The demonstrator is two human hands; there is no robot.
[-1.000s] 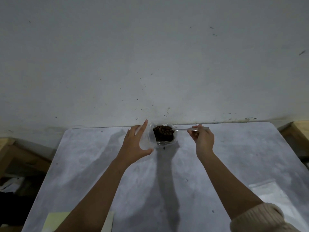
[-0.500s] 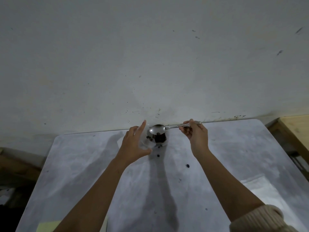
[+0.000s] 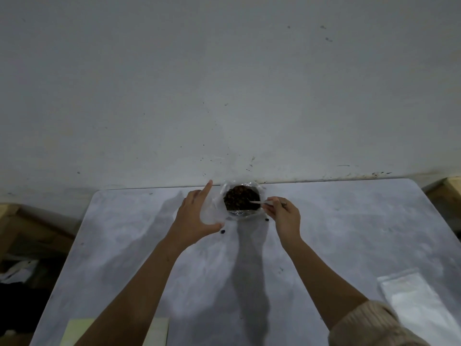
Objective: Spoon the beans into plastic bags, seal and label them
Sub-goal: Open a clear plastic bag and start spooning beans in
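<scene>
- Head view: your left hand cups a clear plastic bag. The index finger points straight up, the other fingers are curled, and the thumb lies under the bag's lower edge.
- Your right hand has its fingers pinched on the handle of a slim silver metal spoon, whose bowl end reaches into the dark brown beans.
- The beans fill a round clear plastic container at the far edge of the pale grey tabletop, just beside the bag and close to the white wall.
- Two loose dark beans lie on the tabletop near your hands.
- A flat stack of clear plastic bags lies at the near right, well apart, and a pale yellow paper pad lies at the near left edge.
</scene>
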